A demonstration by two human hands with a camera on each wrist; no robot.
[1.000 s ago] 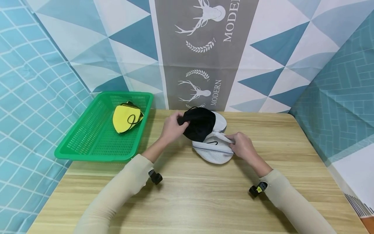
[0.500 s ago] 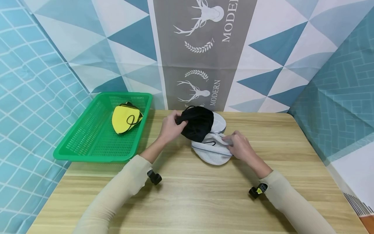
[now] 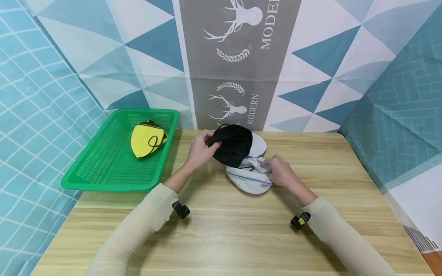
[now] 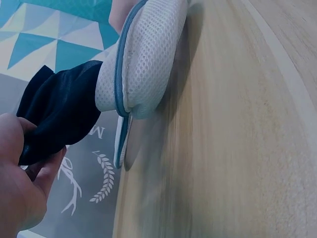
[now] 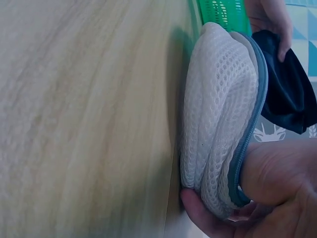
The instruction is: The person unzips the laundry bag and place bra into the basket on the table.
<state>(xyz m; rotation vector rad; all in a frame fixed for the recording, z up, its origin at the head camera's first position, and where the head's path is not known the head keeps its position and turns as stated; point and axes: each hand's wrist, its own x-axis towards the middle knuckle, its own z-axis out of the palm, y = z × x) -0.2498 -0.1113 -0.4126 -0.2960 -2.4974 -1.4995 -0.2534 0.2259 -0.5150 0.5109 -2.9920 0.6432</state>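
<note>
In the head view my left hand (image 3: 202, 147) pinches the near-left side of a black cloth face mask (image 3: 235, 147) with a thin cord loop. The mask hangs over the opening of a white mesh laundry bag (image 3: 249, 181) with a blue-grey zip; a cord trails inside. The bag is unzipped, its round lid (image 3: 258, 145) laid back behind it. My right hand (image 3: 280, 171) grips the bag's right rim. In the right wrist view, fingers (image 5: 208, 218) are under the mesh and the thumb side is over the zip edge. The left wrist view shows the mask (image 4: 62, 106) bunched between thumb and fingers.
A green plastic basket (image 3: 114, 188) stands at the left of the wooden table (image 3: 221, 230), holding a yellow mask (image 3: 146, 140) with black loops. Patterned cloth walls (image 3: 238, 76) rise at the back and both sides.
My right hand has shifted slightly left, pushing the bag's right rim inward so it folds. My left hand still holds the black mask in nearly the same place.
</note>
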